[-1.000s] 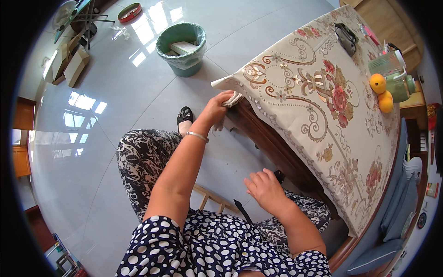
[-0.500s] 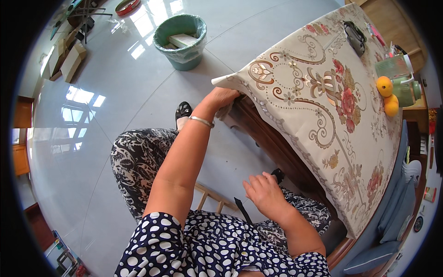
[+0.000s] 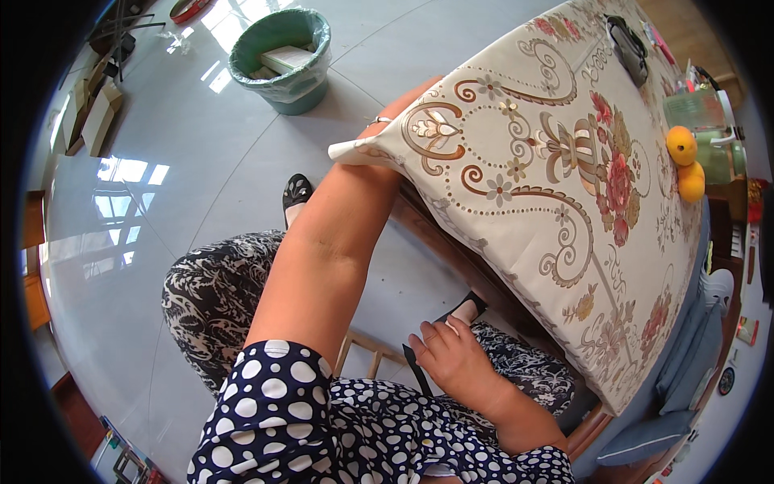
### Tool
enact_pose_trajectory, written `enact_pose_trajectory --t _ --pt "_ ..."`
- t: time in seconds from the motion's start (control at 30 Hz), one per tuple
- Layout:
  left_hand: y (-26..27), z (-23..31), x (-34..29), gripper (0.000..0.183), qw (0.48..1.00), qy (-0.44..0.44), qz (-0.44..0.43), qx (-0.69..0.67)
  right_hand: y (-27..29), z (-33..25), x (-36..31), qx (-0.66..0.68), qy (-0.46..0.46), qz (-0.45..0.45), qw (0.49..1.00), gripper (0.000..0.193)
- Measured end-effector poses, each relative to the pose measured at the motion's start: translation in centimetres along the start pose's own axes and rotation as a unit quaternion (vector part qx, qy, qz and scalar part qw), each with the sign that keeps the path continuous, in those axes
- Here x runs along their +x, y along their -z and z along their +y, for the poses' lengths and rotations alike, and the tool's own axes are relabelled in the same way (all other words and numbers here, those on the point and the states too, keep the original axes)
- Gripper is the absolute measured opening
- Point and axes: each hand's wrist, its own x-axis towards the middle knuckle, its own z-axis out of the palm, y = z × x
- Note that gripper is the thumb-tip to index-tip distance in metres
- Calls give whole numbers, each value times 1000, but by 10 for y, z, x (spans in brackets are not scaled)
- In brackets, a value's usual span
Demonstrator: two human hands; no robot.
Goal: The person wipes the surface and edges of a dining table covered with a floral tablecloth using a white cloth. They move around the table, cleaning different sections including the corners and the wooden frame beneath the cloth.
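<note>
My left arm reaches forward under the near-left corner of the flowered cream tablecloth (image 3: pixel 516 222). The cloth's corner lies across the forearm, and past it a silver bracelet shows at the wrist. A strip of my left hand (image 3: pixel 417 93) appears beyond the cloth edge, with its fingers hidden. My right hand (image 3: pixel 458 359) hovers over my lap, fingers loosely bent and apart, with nothing visible in them. Close to its fingertips a black strap (image 3: pixel 418 371) hangs down. The dark wooden table side (image 3: pixel 451 242) shows below the cloth.
A green bin (image 3: pixel 298 93) with a clear liner and a pale box in it stands on the grey tiled floor. Two oranges (image 3: pixel 690 181), green-tinted jugs (image 3: pixel 697 113) and a dark glasses-like case (image 3: pixel 627 50) are on the table. Blue cushions (image 3: pixel 693 363) lie at right.
My left hand has moved farther forward, under and past the cloth corner, which now lies over the forearm. My right hand has drawn slightly nearer. The whole view has shifted a little.
</note>
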Motion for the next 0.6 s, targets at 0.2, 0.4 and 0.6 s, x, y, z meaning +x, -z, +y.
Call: enact_pose_trajectory --t 0.2,0.4,0.6 --pt "6 -2 -13 30 1000 17 -2 -1 6 -3 1 -6 2 6 1000 31" --pt "25 5 -43 30 999 26 12 -23 -6 -7 -2 -29 8 14 999 33" --pt "37 24 -86 29 996 22 32 -83 -19 -2 -3 -56 10 36 998 30"
